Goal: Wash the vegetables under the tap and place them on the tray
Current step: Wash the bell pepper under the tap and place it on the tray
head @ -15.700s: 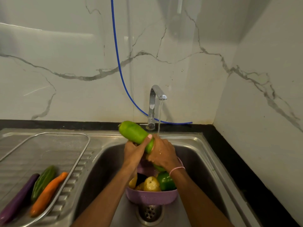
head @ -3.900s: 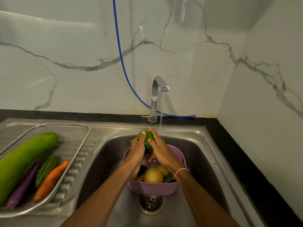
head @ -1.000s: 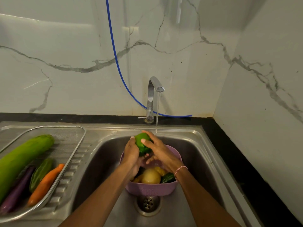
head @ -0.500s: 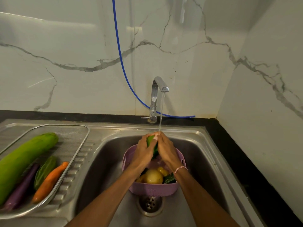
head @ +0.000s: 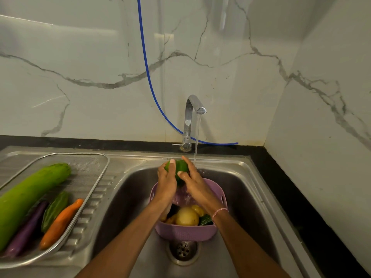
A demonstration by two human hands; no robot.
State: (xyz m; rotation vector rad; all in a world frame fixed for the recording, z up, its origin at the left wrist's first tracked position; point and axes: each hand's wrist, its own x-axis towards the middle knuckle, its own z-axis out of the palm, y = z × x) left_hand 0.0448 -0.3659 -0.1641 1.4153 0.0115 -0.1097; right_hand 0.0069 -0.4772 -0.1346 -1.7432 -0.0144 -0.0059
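Head view: left hand (head: 165, 183) and right hand (head: 193, 182), fingers curled round the green pepper (head: 180, 167), have eased it just left of the tap (head: 189, 117) stream, above the basket (head: 220, 195) near the sink's (head: 251, 197) back edge; tray (head: 104, 169) likely next.

Domestic kitchen, sink corner. Stainless-steel sink (head: 251, 197) with a round drain (head: 182, 250) and a ribbed drainboard (head: 94, 209) to its left, set in a black counter (head: 291, 187). Chrome tap (head: 189, 117) at the back rim, water flowing. Walls (head: 80, 67) are white marble-look slabs with grey veins; two meet in a corner on the right. A thin blue hose (head: 147, 73) hangs down behind the tap.

Food handling throughout. A wire tray (head: 88, 169) on the drainboard holds a long green gourd (head: 30, 193), aubergine (head: 26, 229), ridged gourd (head: 54, 209) and carrot (head: 60, 223). A purple basket (head: 219, 194) of produce sits in the basin. Left hand (head: 165, 183) and right hand (head: 194, 183) hold a green vegetable (head: 180, 167) at the stream.
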